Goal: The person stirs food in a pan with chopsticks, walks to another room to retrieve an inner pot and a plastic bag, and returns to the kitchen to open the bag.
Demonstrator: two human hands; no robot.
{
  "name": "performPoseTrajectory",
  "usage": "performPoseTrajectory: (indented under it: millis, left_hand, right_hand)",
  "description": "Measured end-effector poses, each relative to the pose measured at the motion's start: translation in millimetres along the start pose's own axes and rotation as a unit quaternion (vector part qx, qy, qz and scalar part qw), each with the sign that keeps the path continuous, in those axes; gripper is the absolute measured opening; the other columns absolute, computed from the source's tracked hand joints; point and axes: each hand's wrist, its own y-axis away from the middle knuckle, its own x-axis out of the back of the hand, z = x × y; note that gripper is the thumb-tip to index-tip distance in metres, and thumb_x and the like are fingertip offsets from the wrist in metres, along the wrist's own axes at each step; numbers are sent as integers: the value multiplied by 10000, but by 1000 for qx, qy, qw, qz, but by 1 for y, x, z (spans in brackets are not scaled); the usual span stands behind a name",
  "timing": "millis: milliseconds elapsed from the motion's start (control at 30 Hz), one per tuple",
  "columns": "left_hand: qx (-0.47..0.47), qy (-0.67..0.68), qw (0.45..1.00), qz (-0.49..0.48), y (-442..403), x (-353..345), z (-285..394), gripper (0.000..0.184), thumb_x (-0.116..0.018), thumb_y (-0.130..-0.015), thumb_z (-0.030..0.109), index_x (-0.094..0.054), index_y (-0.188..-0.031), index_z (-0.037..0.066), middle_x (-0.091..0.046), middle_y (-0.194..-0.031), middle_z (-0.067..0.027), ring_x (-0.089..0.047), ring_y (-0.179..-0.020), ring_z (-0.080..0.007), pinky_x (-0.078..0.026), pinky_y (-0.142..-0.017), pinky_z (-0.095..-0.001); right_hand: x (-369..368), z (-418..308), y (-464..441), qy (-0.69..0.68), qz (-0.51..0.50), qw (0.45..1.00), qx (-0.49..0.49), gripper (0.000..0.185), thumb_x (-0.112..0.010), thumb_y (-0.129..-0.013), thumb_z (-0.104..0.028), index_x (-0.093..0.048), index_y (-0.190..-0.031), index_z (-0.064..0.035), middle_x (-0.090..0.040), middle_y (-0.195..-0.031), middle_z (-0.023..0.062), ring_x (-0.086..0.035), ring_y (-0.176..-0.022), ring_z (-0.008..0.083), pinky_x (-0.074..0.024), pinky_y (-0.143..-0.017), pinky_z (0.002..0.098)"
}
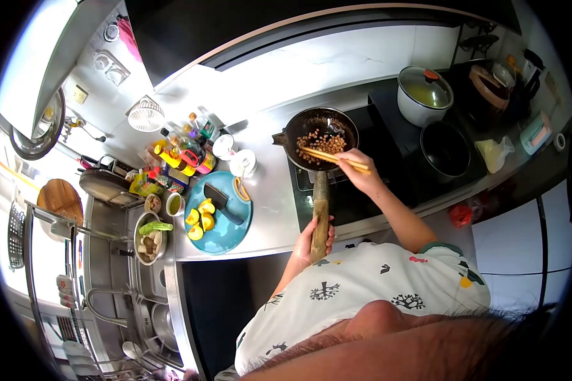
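A dark wok (305, 120) with a long wooden handle (321, 209) sits over the stove. My left hand (316, 236) is closed round the lower part of that handle. Small brown pieces, looking like peanuts or beans (329, 141), lie on the wok's bottom. Wooden chopsticks (337, 160) are gripped in my right hand (362, 173), above the wok's near right rim. Their tips reach in among the brown pieces. Just left of the stove, a blue cutting board (235, 235) carries a black-bladed knife (217, 195) and yellow cut pieces (197, 230).
Right of the wok stand a lidded white pot (416, 105) and a black pan (445, 149). Sauce bottles (187, 149) crowd the back left. A bowl of vegetables (147, 254) rests by the sink (152, 279). A dark range hood (299, 25) hangs above.
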Motion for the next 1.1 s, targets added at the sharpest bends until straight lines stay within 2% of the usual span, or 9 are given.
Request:
performPoseTrajectory:
  millis: [100,200,400,433,633,767,900,967,1100]
  left_hand:
    - [-4,-3,1000,3,0,-1,-1,519,-414,-946,515,-450,-1233,84,-509,-844,-64,-489,-635,-170,-410,-488,-299]
    - [-5,21,1000,-9,1,2,-1,491,-454,-946,480,-441,-1232,82,-527,-842,-61,-503,-646,-169,-428,-500,-305]
    - [7,41,999,-22,-1,1,-3,497,-453,-945,482,-437,-1239,83,-527,-844,-62,-504,-648,-174,-427,-515,-304]
    - [5,36,999,-22,0,-1,-2,500,-450,-946,485,-435,-1242,83,-526,-845,-62,-505,-648,-175,-428,-518,-306]
    - [6,29,999,-13,-1,0,-4,531,-435,-940,515,-434,-1250,84,-518,-848,-66,-498,-645,-174,-425,-514,-308]
    - [4,14,1000,-13,-1,2,-3,554,-428,-932,540,-439,-1252,87,-507,-847,-66,-490,-642,-170,-420,-505,-305]
    - [1,11,1000,-13,0,2,-5,559,-428,-930,545,-440,-1251,88,-506,-845,-65,-489,-639,-169,-418,-503,-303]
    - [-3,31,999,-36,-1,4,-5,538,-447,-939,517,-427,-1257,84,-520,-851,-63,-500,-650,-177,-429,-507,-315]
    - [-3,34,999,-43,-1,3,-4,537,-444,-940,516,-423,-1259,85,-518,-857,-63,-499,-652,-177,-426,-509,-314]
  right_hand:
    - [-4,-5,7,31,-10,999,42,101,-640,-845,-40,-671,-941,-44,-618,-814,100,-627,-725,226,-488,-651,299]
    - [20,18,13,77,17,996,30,127,-641,-836,-25,-661,-959,-51,-606,-808,99,-614,-705,223,-486,-619,304]
    - [62,-14,3,121,96,988,26,115,-600,-855,26,-632,-962,0,-597,-831,104,-616,-735,215,-488,-646,278]
    - [65,-11,4,162,95,982,-10,112,-602,-853,26,-633,-955,-6,-597,-825,103,-620,-741,209,-491,-650,276]
    - [28,5,26,-1,19,1000,2,125,-617,-849,4,-643,-969,-24,-608,-821,86,-617,-728,176,-485,-646,267]
    - [26,-37,26,27,-50,998,25,116,-607,-856,13,-649,-962,-11,-623,-843,87,-645,-767,183,-508,-669,263]
    - [43,-10,23,83,-65,994,-10,92,-623,-850,6,-663,-930,-16,-620,-847,73,-628,-751,164,-498,-665,260]
    - [53,19,16,54,-5,998,-3,88,-644,-841,-23,-661,-928,-32,-607,-842,80,-612,-750,180,-481,-664,273]
    - [75,1,2,44,66,997,-13,88,-619,-863,-10,-657,-941,-23,-605,-843,81,-612,-760,174,-485,-665,268]
